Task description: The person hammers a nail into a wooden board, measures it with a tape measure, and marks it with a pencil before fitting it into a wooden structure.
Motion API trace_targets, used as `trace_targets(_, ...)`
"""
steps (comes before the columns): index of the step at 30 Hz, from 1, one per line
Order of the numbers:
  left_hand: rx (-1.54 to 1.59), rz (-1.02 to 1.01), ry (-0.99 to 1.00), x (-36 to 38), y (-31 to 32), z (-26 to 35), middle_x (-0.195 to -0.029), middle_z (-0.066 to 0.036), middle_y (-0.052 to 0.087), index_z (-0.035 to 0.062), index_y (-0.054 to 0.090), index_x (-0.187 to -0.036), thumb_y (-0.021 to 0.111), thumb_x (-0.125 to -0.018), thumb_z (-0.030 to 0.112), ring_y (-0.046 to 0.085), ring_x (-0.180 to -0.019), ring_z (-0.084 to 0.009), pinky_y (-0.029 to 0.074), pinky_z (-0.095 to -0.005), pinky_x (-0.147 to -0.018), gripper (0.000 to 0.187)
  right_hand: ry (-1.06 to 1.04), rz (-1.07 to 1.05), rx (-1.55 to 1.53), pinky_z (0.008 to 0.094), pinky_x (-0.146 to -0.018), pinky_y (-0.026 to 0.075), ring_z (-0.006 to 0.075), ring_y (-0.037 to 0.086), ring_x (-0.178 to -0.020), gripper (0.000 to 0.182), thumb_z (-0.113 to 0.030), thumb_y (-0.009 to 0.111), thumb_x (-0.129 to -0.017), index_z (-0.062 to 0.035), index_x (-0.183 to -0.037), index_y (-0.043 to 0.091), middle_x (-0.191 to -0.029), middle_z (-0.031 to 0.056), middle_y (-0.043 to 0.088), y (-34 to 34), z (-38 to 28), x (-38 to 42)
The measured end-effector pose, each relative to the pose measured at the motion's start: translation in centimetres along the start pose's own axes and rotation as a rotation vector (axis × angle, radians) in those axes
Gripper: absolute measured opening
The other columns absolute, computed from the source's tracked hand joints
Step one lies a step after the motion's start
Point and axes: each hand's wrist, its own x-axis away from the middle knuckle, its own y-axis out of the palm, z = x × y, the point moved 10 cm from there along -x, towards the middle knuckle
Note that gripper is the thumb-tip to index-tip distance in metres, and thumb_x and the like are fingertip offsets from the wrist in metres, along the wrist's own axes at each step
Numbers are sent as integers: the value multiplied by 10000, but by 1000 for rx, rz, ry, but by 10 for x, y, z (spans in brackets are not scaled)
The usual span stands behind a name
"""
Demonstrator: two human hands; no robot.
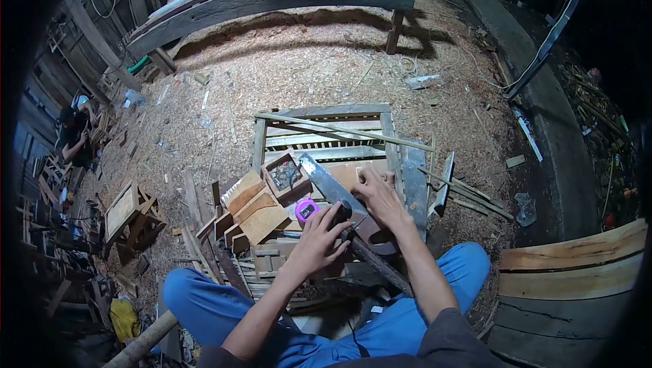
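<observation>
Handsaw with long grey steel blade (pixel 324 183) is lying across a slatted wooden crate (pixel 326 138); left hand (pixel 319 239) is curling around its handle, right hand (pixel 377 195) is pressing spread fingers onto the brown board (pixel 350 174). Blade probably stiff yet springy, sharp-toothed; handle is the safest hold.

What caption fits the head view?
Seated person's left hand and right hand on a handsaw over a slatted wooden crate.

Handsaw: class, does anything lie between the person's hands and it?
Nothing visible does. The left hand is already on the handsaw at its handle end, and the right hand rests beside the blade on the board.
</observation>
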Motion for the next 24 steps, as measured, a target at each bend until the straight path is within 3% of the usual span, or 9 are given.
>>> trace_targets(6, 14, 13, 9, 7, -9, -4, -1635, -184, 390, 166, 627, -1395, 770, -923, 241, 397, -1468, -417, 349, -530, -1210, 498, 8, 29, 176, 475, -1033, 327, 251, 564, -1209, 175, -67, 645, -872, -123, -1019, 722, -1124, 91, 587, -21, -13, 0)
trace_targets(8, 30, 10, 5, 12, -11, -5, -1628, -172, 407, 150, 612, -1409, 765, -925, 240, 423, -1451, -407, 364, -524, -1202, 515, 160, 134, 259, 474, -1021, 325, 243, 580, -1173, 141, -103, 683, -849, -118, -981, 729, -1082, 72, 611, -44, -2, 8)
trace_targets(10, 34, 8, 0, 16, -14, -9, -1596, -177, 442, 135, 603, -1416, 763, -928, 262, 437, -1438, -406, 363, -522, -1200, 530, 142, 217, 339, 476, -1007, 318, 243, 610, -1098, 132, -135, 722, -860, -129, -990, 739, -1016, 63, 632, -65, -9, 11)
trace_targets(12, 39, 9, -12, 21, -20, -12, -1565, -183, 477, 120, 593, -1424, 760, -930, 285, 451, -1425, -404, 361, -519, -1199, 547, 225, 266, 114, 466, -986, 327, 257, 626, -1037, 145, -151, 737, -899, -148, -1044, 753, -962, 69, 645, -83, -13, 20)
trace_targets(13, 29, 0, -46, 23, -25, -15, -1553, -169, 496, 120, 590, -1429, 754, -934, 311, 457, -1422, -390, 364, -514, -1194, 555, 127, 330, 97, 457, -891, 422, 293, 656, -918, 187, -160, 746, -925, -155, -1111, 761, -919, 85, 650, -86, -23, 26)
trace_targets(14, 18, -11, -82, 28, -28, -19, -1541, -154, 515, 120, 586, -1433, 747, -938, 338, 462, -1420, -376, 366, -509, -1189, 564, 120, 320, 94, 457, -891, 422, 293, 656, -918, 187, -160, 746, -925, -155, -1111, 761, -919, 85, 650, -82, -31, 32)
trace_targets(16, 17, 13, -109, 37, -36, -24, -1527, -126, 543, 121, 576, -1459, 796, -902, 360, 453, -1439, -337, 338, -497, -1204, 645, 128, 197, -112, 458, -746, 499, 326, 667, -829, 233, -160, 752, -924, -148, -1156, 758, -915, 102, 651, -63, -48, 38)
trace_targets(17, -36, 30, -110, 42, -42, -22, -1533, -125, 535, 119, 573, -1465, 803, -889, 389, 454, -1438, -340, 335, -503, -1204, 677, 18, 237, -169, 463, -664, 523, 341, 668, -771, 273, -157, 755, -926, -142, -1198, 742, -909, 116, 646, -63, -67, 38)
trace_targets(24, -192, 88, -158, 84, -13, -69, -1690, -152, 348, 190, 503, -1570, 737, -877, 595, 337, -1535, -358, 239, -552, -1254, 836, -40, 174, -152, 419, -692, 530, 281, 651, -827, 273, -140, 744, -913, -107, -1180, 700, -907, 84, 609, -14, -138, 58)
